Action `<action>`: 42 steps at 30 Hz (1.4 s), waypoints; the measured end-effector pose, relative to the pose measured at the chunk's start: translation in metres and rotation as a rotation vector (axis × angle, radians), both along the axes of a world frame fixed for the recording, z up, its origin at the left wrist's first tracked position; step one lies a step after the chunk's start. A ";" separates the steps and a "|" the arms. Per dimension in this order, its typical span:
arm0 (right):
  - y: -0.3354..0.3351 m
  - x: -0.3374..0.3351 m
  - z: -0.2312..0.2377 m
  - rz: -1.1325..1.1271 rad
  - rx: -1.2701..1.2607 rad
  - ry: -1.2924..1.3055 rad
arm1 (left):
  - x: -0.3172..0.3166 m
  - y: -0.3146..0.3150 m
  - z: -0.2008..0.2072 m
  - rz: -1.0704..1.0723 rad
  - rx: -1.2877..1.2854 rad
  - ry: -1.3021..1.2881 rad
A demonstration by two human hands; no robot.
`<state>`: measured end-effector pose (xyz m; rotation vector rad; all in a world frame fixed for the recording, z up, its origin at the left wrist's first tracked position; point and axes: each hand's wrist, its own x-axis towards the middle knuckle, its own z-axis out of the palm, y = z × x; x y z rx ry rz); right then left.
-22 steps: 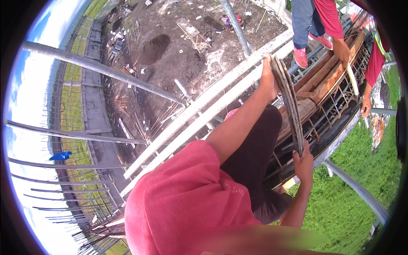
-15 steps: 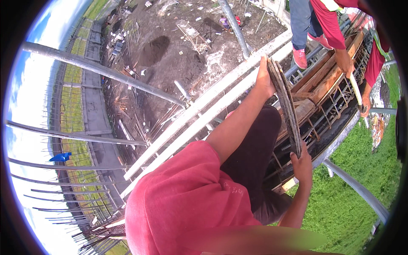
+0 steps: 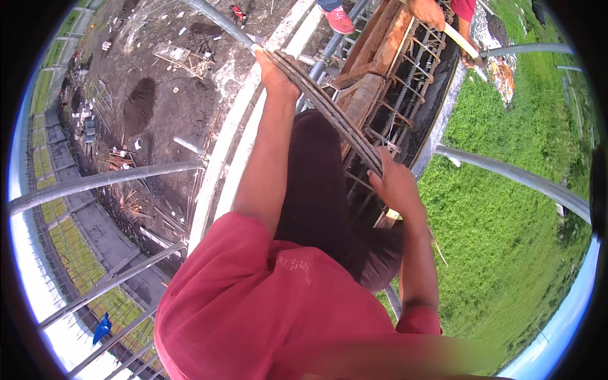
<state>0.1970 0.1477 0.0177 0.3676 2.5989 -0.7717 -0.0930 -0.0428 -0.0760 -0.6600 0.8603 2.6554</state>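
Observation:
A long, weathered strip of wood [image 3: 329, 109] slants across above my dark-trousered knee. My left hand [image 3: 277, 77] is closed round its far upper end. Its lower right end is gripped by my right hand [image 3: 398, 182], with the thumb along the side. Beneath the strip runs a long formwork trough with brown timber sides [image 3: 387, 47] and a cage of steel rebar [image 3: 415, 79] inside. At the top, a co-worker's hand [image 3: 428, 12] holds a pale wooden stick [image 3: 461, 42]; their other hand is near its darker lower end.
Grey scaffold pipes [image 3: 519, 172] stick out over green grass on the right, and another pipe [image 3: 107, 185] crosses on the left. Pale rails [image 3: 231, 149] run beside my left arm. Far below lies muddy ground [image 3: 171, 95] with scattered timber. The co-worker's pink shoe [image 3: 340, 20] stands near the trough.
My view has swung to the right, so the scene sits further left and is turned. The wood strip, still in both my hands, now slants more. The co-worker shows less.

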 end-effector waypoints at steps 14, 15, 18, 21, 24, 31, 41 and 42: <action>0.059 -0.011 0.095 0.017 0.578 -0.089 | -0.012 0.106 -0.092 -0.117 0.233 -0.261; 0.069 -0.023 0.104 0.081 0.643 -0.047 | -0.009 0.114 -0.100 -0.167 0.138 -0.245; 0.099 -0.058 0.127 0.140 0.822 -0.139 | 0.005 0.131 -0.117 -0.267 -0.195 -0.365; 0.122 -0.092 0.135 0.192 0.940 -0.242 | 0.015 0.132 -0.125 -0.291 -0.351 -0.401; 0.131 -0.122 0.132 0.267 0.955 -0.307 | 0.009 0.127 -0.129 -0.295 -0.364 -0.304; 0.124 -0.158 0.136 0.441 1.045 -0.309 | 0.002 0.131 -0.141 -0.513 -0.765 0.297; 0.117 -0.164 0.153 0.510 1.069 -0.305 | -0.002 0.143 -0.123 -0.622 -1.318 1.009; 0.118 -0.166 0.154 0.508 1.077 -0.301 | -0.007 0.140 -0.121 -0.656 -1.326 1.055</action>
